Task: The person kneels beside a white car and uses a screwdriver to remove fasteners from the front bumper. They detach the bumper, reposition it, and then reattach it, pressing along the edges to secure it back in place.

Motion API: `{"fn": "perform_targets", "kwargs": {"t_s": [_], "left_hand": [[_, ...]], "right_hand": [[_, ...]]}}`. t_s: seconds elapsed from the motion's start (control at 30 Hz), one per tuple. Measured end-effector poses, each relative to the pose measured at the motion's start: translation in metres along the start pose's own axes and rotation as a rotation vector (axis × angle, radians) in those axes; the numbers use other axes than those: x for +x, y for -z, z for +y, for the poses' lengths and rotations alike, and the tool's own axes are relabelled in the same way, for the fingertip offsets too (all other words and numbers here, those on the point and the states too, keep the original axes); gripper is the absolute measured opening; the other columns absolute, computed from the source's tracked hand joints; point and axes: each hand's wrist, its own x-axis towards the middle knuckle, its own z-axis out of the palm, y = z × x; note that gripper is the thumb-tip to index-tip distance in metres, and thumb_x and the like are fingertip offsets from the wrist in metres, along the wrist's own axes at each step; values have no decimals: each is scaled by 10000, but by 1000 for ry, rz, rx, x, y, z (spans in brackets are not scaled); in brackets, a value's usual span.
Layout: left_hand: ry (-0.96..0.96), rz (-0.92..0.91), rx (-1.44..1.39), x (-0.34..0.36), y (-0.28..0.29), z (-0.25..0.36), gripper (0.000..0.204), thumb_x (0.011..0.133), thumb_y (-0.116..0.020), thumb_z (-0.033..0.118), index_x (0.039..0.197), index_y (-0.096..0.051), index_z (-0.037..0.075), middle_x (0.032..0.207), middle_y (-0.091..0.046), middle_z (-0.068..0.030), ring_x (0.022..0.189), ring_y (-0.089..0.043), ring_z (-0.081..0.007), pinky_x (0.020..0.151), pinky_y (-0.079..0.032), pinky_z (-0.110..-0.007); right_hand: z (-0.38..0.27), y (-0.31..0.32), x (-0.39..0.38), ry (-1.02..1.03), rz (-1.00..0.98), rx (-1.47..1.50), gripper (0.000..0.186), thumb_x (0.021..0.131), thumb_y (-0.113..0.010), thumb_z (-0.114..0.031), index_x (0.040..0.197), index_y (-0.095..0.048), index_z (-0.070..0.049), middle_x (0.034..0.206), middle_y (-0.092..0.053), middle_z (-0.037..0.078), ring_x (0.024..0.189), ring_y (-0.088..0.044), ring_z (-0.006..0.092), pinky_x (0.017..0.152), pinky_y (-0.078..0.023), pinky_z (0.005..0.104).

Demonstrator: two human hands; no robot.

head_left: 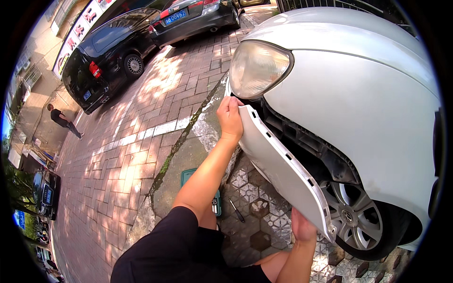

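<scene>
A white car's bumper cover [276, 162] stands away from the body, its slotted upper edge facing the fender [339, 104]. My left hand [230, 118] is closed round its upper corner, just below the headlight [259, 68]. At the lower end, beside the front wheel [356, 217], my right hand [303, 227] grips the cover from its outer side; some of those fingers are hidden behind it. Dark plastic lining [306, 141] shows in the gap between cover and fender.
A green tool case [188, 176] lies on the ground, partly behind my left arm. Near it a screwdriver [237, 210] rests on the patterned paving. Black van [111, 52] and dark sedan [193, 21] stand across the brick lane; a person [63, 121] is at far left.
</scene>
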Motion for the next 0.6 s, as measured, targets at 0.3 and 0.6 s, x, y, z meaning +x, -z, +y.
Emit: {"fn": "perform_targets", "kwargs": {"t_s": [0.3,0.6], "left_hand": [[719,282,-279,-63,-3,-96,503,1056,-407,365,1371,-440,-26,1337,-542,-169,1229,-518,-275,1077,-379,-394],[1048,272,-771,-90,-11,-130,652,1060,-300,518,1413,-451,-9,1391,-533,-153,1236,-528,-275,1052,-410,-382]], "right_hand": [[-15,-4,20,91,-40,14,544,1003,-428,-451,1412,-514,-102,1456,-515,45,1384,-416,229,1180,-237,445],[-18,-39,34,134,184,126,542,1006,-427,-457,1398,-519,-94,1441,-526,52,1354,-445,242,1166,-262,452]]}}
